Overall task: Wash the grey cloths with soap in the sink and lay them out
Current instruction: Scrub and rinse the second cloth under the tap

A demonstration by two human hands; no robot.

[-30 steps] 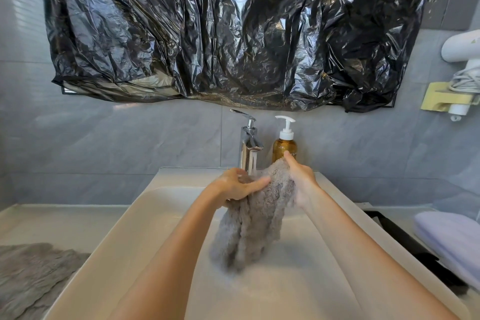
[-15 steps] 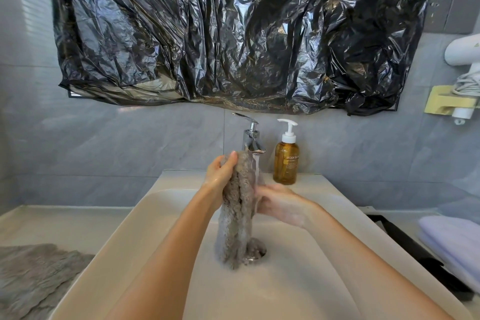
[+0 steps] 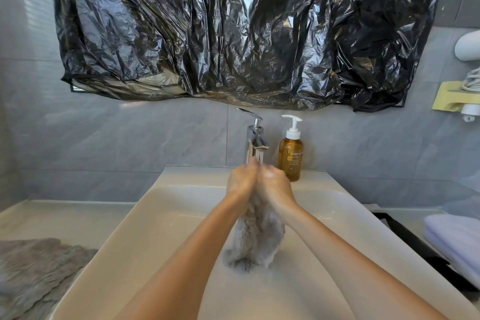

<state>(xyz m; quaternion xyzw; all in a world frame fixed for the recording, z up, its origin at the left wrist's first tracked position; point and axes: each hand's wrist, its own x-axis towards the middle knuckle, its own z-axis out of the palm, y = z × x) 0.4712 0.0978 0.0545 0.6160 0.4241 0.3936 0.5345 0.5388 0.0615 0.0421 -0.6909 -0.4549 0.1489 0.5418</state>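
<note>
A wet, fluffy grey cloth point(image 3: 255, 239) hangs bunched over the white sink point(image 3: 166, 218), its lower end touching the basin floor. My left hand point(image 3: 240, 181) and my right hand point(image 3: 275, 184) are pressed together around its top, both gripping it just under the chrome tap point(image 3: 255, 141), from which water runs. An amber soap pump bottle point(image 3: 291, 158) stands on the sink ledge right of the tap. A second grey cloth point(image 3: 36, 273) lies spread on the counter at the left.
A crinkled black plastic sheet point(image 3: 233, 28) covers the wall above the tap. At the right, a folded lilac towel point(image 3: 457, 239) lies beside a black tray edge point(image 3: 413, 244). A white hair dryer point(image 3: 467, 47) hangs on the right wall.
My right hand has come up from beside the cloth to join my left at its top. Both hands now clasp the cloth under the running tap, lower than before.
</note>
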